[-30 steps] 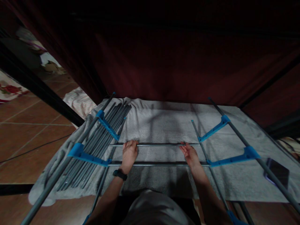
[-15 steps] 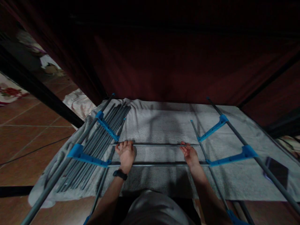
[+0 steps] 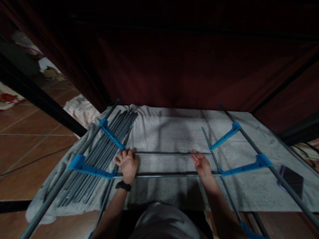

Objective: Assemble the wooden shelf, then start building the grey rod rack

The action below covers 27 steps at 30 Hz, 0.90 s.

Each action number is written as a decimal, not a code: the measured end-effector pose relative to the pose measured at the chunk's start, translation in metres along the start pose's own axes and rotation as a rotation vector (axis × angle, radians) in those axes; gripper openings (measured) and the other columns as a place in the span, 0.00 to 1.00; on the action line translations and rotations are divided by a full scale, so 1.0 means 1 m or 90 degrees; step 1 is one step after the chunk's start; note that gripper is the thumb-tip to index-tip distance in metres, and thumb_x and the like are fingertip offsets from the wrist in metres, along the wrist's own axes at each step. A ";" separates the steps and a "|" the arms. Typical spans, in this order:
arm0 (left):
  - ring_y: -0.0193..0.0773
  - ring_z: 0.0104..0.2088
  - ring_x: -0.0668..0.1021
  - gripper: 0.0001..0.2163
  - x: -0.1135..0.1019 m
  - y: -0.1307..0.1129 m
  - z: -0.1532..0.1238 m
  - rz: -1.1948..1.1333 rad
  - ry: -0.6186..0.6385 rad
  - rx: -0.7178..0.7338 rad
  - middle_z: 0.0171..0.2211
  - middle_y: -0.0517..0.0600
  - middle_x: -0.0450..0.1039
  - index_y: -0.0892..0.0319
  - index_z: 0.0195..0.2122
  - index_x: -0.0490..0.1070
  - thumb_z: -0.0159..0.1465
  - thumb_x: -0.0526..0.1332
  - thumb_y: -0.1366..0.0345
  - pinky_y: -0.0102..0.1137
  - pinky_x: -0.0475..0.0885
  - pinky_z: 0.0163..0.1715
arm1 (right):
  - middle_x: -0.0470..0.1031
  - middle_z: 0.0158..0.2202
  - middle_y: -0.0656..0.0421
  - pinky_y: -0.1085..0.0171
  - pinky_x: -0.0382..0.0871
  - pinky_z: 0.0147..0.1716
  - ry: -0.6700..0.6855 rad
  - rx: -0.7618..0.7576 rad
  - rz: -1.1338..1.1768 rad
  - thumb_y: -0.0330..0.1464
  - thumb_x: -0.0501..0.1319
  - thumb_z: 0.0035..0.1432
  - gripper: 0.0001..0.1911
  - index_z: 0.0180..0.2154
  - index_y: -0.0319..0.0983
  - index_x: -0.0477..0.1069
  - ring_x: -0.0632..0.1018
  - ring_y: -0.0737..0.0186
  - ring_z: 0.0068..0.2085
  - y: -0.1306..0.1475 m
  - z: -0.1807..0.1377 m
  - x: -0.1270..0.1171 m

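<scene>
My left hand point(image 3: 127, 163), with a dark wristband on its wrist, is curled over the left end of a thin grey metal tube point(image 3: 161, 154). My right hand point(image 3: 200, 162) pinches the same tube near its right end, palm partly turned up. The tube lies crosswise between two uprights of a rack frame. Nearer to me, a second crossbar point(image 3: 164, 175) joins the lower blue plastic brackets, the left bracket point(image 3: 92, 169) and the right bracket point(image 3: 246, 168). Farther along are an upper left blue bracket point(image 3: 112, 134) and an upper right one point(image 3: 225, 135).
Several loose grey tubes point(image 3: 99, 156) lie in a bundle at the left on a grey blanket point(image 3: 169, 132). A dark phone point(image 3: 290, 181) rests at the right beside a long frame pole point(image 3: 286, 184). Dark red panelling point(image 3: 169, 73) rises behind.
My left hand has slid left along the tube toward its end by the left upright. My right hand keeps its place on the tube. The view has shifted slightly.
</scene>
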State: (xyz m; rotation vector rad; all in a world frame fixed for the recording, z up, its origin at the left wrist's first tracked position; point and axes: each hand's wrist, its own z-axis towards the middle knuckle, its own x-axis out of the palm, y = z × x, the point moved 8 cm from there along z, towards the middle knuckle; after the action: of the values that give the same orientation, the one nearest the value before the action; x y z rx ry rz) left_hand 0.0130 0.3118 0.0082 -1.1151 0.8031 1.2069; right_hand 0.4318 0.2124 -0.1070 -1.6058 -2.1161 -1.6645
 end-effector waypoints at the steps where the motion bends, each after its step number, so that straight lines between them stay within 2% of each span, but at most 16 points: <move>1: 0.58 0.59 0.66 0.12 0.000 0.004 0.001 -0.007 -0.004 -0.017 0.52 0.60 0.70 0.58 0.46 0.73 0.64 0.55 0.65 0.56 0.55 0.59 | 0.82 0.34 0.61 0.60 0.79 0.42 0.000 0.001 0.001 0.28 0.63 0.47 0.06 0.29 0.44 0.70 0.82 0.60 0.38 0.000 0.001 0.000; 6: 0.59 0.62 0.62 0.14 -0.002 0.019 0.003 -0.033 -0.031 -0.111 0.58 0.63 0.63 0.59 0.49 0.70 0.63 0.57 0.63 0.54 0.60 0.58 | 0.82 0.33 0.59 0.59 0.79 0.42 -0.009 0.001 0.007 0.28 0.63 0.49 0.05 0.29 0.43 0.70 0.82 0.60 0.38 -0.002 0.004 -0.003; 11: 0.59 0.62 0.64 0.13 0.002 0.029 0.007 -0.125 -0.012 -0.186 0.59 0.62 0.61 0.58 0.48 0.70 0.62 0.59 0.64 0.53 0.63 0.57 | 0.82 0.33 0.59 0.59 0.79 0.44 -0.019 0.006 0.011 0.31 0.64 0.52 0.03 0.30 0.43 0.70 0.82 0.61 0.38 -0.003 0.004 -0.004; 17: 0.55 0.59 0.66 0.11 0.005 0.042 0.014 -0.269 -0.091 -0.152 0.55 0.61 0.62 0.60 0.42 0.71 0.57 0.61 0.70 0.51 0.60 0.62 | 0.81 0.31 0.62 0.61 0.79 0.44 -0.028 0.003 0.013 0.29 0.62 0.54 0.03 0.31 0.42 0.69 0.82 0.64 0.37 -0.001 0.004 -0.004; 21: 0.53 0.58 0.67 0.13 0.010 0.054 0.014 -0.367 -0.140 -0.186 0.54 0.60 0.61 0.60 0.41 0.72 0.53 0.61 0.74 0.49 0.63 0.60 | 0.81 0.31 0.62 0.62 0.79 0.45 -0.036 0.002 0.010 0.29 0.62 0.56 0.03 0.31 0.42 0.69 0.82 0.65 0.36 0.000 0.003 -0.003; 23: 0.50 0.55 0.68 0.14 0.012 0.060 0.015 -0.413 -0.156 -0.208 0.53 0.59 0.61 0.60 0.41 0.72 0.52 0.61 0.74 0.46 0.66 0.58 | 0.81 0.31 0.62 0.62 0.79 0.45 -0.039 0.004 0.016 0.28 0.61 0.56 0.03 0.31 0.42 0.70 0.82 0.65 0.36 0.000 0.003 -0.003; 27: 0.41 0.42 0.72 0.16 0.026 0.077 0.014 -0.503 -0.166 -0.291 0.48 0.54 0.64 0.59 0.41 0.72 0.50 0.62 0.73 0.41 0.70 0.52 | 0.81 0.32 0.61 0.62 0.78 0.46 -0.042 0.004 0.032 0.28 0.61 0.56 0.03 0.31 0.42 0.73 0.82 0.65 0.37 0.000 0.003 -0.003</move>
State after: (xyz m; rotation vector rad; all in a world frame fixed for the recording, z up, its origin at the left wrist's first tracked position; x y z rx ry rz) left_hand -0.0573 0.3324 -0.0291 -1.4160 -0.1490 0.8310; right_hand 0.4348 0.2124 -0.1103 -1.7204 -2.0904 -1.6098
